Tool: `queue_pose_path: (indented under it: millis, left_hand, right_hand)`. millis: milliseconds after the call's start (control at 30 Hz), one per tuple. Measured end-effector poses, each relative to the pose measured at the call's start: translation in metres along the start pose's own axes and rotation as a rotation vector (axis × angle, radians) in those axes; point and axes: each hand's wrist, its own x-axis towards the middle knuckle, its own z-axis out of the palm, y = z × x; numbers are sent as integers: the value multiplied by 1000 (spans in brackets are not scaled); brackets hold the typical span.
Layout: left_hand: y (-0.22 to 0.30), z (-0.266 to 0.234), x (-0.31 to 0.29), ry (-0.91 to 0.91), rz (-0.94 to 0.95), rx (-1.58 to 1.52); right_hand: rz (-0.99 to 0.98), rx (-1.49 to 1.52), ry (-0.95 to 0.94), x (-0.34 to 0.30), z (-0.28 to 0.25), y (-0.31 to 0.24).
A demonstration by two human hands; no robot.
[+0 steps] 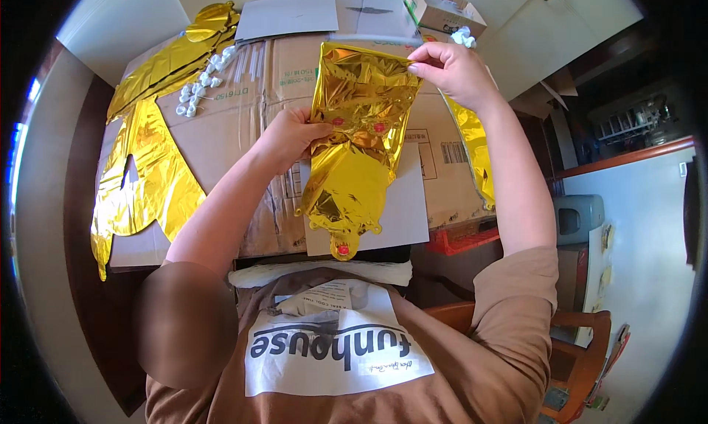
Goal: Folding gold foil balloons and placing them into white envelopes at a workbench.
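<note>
The left hand [284, 138] has its grip closed on the left edge of a flat, uninflated gold foil balloon [354, 140], thumb on the front of the foil and fingers tucked behind it. The right hand [453, 70] pinches the balloon's upper right corner between thumb and fingertips, well above and to the right of the left grip, so the foil is stretched between the two hands and held up over the surface [236, 122], which is covered with flattened brown cardboard. The balloon's narrower lower part hangs down below the left grip, ending in a small tab with a red spot; a few red marks show near the middle of the foil. Under that hanging end lies a grey sheet of card [405, 217]. Far to the left of the left grip, more gold foil balloons [147, 166] lie spread flat on the cardboard, reaching past its edge. Above and left of that grip sits a cluster of small white plastic pieces [203, 81] beside some thin clear straws [251, 63]. Just below and right of the right grip, another strip of gold foil [476, 151] trails down the cardboard. Beyond the right grip stands a small open cardboard box [442, 11], with white sheets of paper [287, 15] lying to its left.
</note>
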Motion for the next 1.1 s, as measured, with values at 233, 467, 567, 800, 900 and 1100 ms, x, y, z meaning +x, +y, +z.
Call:
queue_pose_path:
  millis: [233, 467, 567, 800, 900, 1100]
  left_hand:
    - [3, -21, 2, -111, -123, -7]
    - [22, -28, 1, -365, -80, -18]
    - [31, -24, 6, -352, 23, 0]
    - [15, -22, 21, -273, -9, 94]
    - [7, -24, 25, -216, -57, 10]
    - [2, -27, 16, -217, -28, -182]
  right_hand:
    - [7, -75, 57, -14, 1, -15]
    - [29, 85, -100, 4, -8, 10]
    - [11, 157, -162, 12, -10, 13]
    - [194, 344, -220, 21, -2, 32]
    - [290, 720, -190, 12, 16, 54]
    - [462, 1242, -247, -26, 57, 57]
